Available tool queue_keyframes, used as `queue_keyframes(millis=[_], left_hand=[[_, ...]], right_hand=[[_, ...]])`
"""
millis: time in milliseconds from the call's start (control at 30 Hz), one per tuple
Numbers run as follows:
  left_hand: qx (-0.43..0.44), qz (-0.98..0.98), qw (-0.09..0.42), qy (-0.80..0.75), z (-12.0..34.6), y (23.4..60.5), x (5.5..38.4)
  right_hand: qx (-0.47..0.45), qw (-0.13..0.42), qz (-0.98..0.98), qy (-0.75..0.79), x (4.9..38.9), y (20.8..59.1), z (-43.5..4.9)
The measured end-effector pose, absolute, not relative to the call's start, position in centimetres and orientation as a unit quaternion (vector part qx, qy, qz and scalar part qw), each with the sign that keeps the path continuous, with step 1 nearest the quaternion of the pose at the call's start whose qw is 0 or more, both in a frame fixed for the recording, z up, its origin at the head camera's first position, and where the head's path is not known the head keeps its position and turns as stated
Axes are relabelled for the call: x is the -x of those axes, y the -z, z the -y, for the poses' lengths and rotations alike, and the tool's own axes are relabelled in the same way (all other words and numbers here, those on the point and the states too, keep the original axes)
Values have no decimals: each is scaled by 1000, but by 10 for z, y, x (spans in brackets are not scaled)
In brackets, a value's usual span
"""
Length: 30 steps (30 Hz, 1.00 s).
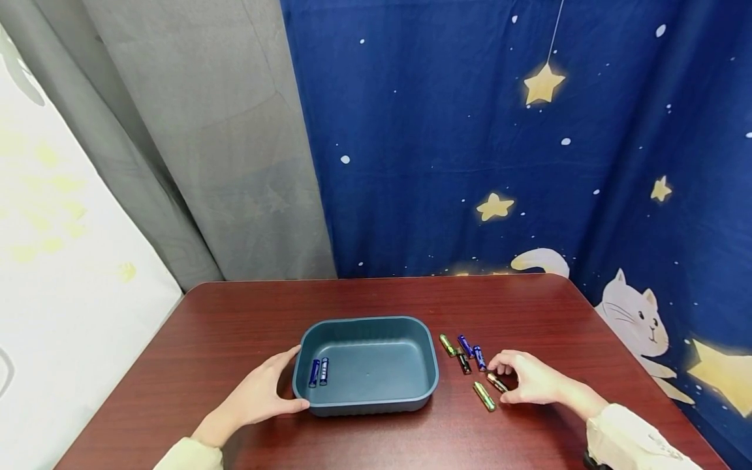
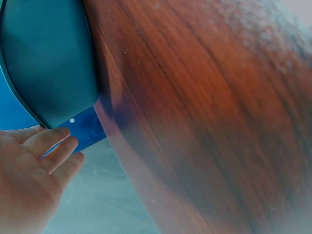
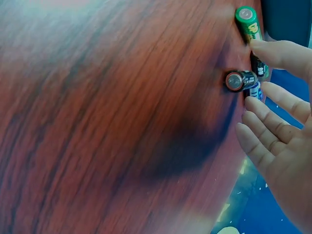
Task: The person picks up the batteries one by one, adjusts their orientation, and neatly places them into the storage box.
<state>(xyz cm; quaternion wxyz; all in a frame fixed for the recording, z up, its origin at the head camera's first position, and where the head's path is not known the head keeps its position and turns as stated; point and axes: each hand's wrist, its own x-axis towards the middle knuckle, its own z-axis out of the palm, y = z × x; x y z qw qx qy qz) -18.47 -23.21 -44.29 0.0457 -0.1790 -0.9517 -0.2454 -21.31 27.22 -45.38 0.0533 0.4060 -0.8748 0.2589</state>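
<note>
My left hand (image 1: 258, 390) rests against the left end of a dark teal plastic basin (image 1: 367, 410), fingers along its left side and thumb by the near corner. In the left wrist view, the fairly straight fingers (image 2: 61, 155) touch the basin's wall (image 2: 53, 58). Two blue batteries (image 1: 324, 371) lie inside the basin at its left. My right hand (image 1: 531, 378) is over a black-and-gold battery (image 1: 497, 382), thumb and fingers spread on either side. In the right wrist view, gaps show between that black battery (image 3: 235, 81) and the fingers (image 3: 265, 114).
Between basin and right hand lie a green battery (image 1: 484, 396), another green battery (image 1: 447, 344), a black battery (image 1: 463, 361) and two blue batteries (image 1: 479, 358). They rest on a reddish-brown wooden table (image 1: 247, 313). A blue starry curtain (image 1: 440, 163) hangs behind it.
</note>
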Motion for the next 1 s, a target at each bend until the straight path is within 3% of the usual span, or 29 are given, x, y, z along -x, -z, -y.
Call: queue_keyframes(millis=[433, 1000], left_hand=[[178, 953, 47, 242, 233, 444, 185], [179, 952, 45, 245, 233, 443, 185]], right_hand=[[-413, -12, 872, -263, 212, 452, -279], [-410, -34, 876, -251, 215, 449, -284]])
